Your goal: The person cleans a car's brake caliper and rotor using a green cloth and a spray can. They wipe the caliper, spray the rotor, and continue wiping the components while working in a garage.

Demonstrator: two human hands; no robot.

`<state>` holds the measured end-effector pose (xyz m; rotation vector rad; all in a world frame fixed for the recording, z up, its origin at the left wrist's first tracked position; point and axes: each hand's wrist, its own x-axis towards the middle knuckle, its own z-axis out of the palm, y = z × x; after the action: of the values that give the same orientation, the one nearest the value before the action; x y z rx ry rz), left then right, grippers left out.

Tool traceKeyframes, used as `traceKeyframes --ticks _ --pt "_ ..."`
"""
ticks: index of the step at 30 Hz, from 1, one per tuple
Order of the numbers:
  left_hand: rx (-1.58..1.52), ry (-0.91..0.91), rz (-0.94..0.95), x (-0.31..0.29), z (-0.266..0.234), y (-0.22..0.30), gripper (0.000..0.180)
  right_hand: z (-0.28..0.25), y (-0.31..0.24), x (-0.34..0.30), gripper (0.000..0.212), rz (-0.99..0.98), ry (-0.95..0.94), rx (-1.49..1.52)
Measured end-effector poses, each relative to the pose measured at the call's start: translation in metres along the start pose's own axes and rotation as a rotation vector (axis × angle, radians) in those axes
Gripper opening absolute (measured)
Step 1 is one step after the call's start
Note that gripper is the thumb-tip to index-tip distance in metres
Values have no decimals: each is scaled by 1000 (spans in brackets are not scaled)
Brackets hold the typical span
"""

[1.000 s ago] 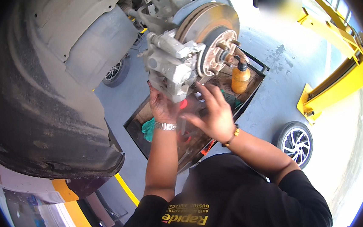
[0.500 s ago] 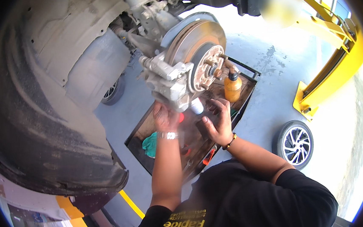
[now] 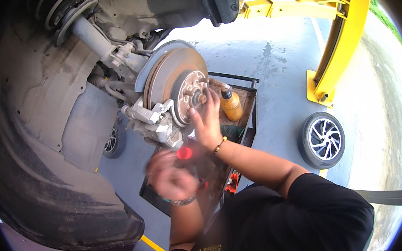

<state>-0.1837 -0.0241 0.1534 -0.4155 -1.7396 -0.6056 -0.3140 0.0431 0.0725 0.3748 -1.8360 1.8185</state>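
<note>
A rusty brake disc (image 3: 166, 71) stands on the car's hub (image 3: 194, 95), with studs sticking out of its face. The grey brake caliper (image 3: 156, 122) sits at the disc's lower left. My right hand (image 3: 208, 125) is raised in front of the hub's lower right, fingers stretched and thumb apart, with nothing visible in it; contact is unclear. Below the caliper my left hand (image 3: 171, 176) is smeared by motion, so its fingers cannot be read. A round red cap (image 3: 184, 152) shows right beside it; whether that hand touches the cap is unclear.
Under the hub stands a dark tool cart (image 3: 255, 109), bearing an orange bottle (image 3: 231, 105) with a black top. A wheel (image 3: 324, 140) lies on the floor at right, near a yellow lift post (image 3: 345, 43). The wheel-arch liner (image 3: 50, 184) hangs at left.
My left hand has come down and away from the caliper. My right hand has risen to the hub. The view has shifted, so the disc appears farther left.
</note>
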Motion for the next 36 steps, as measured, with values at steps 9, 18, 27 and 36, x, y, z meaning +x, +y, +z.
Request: traceKeyframes --ticks 9,18,27,36 --pt "240 -587 34 70 124 -20 25 31 23 4 74 -170 138 58" --pt "44 -326 -39 35 113 -26 20 7 64 47 66 -595 10 88" --pt "82 -250 -86 -39 104 -12 31 -43 25 212 71 -1861 -604 -46" --pt "352 -770 -87 105 134 -12 32 -25 69 62 78 -402 -336 257"
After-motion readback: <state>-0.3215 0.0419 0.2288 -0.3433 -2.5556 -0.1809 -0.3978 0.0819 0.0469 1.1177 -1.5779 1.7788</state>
